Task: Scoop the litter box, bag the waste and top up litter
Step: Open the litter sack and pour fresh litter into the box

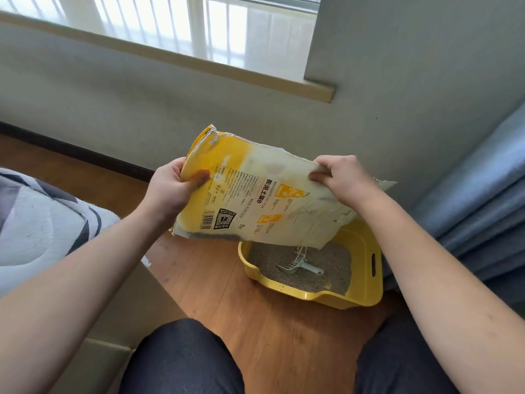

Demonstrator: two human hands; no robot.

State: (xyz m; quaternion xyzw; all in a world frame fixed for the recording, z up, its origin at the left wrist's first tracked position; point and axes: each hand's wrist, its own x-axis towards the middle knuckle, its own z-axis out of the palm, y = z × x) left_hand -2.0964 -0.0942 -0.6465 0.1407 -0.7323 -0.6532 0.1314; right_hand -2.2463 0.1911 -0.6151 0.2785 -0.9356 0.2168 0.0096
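Note:
A yellow and white litter bag (255, 191) hangs in the air, tilted down to the right above the yellow litter box (366, 280). My left hand (170, 191) grips the bag's yellow end. My right hand (343, 177) pinches its white upper edge. The bag's lower right corner hangs over the box and hides the box's far side. Grey litter (324, 274) fills the box. A pale scoop (301, 268) lies on the litter, and a thin string from the bag dangles just above it.
The box stands on a wooden floor (227, 294) in a corner, against the wall under a window sill (318, 91). A blue curtain (477, 200) hangs at the right. A cardboard box (127, 322) and grey striped bedding (42, 220) are at the left. My knees show at the bottom.

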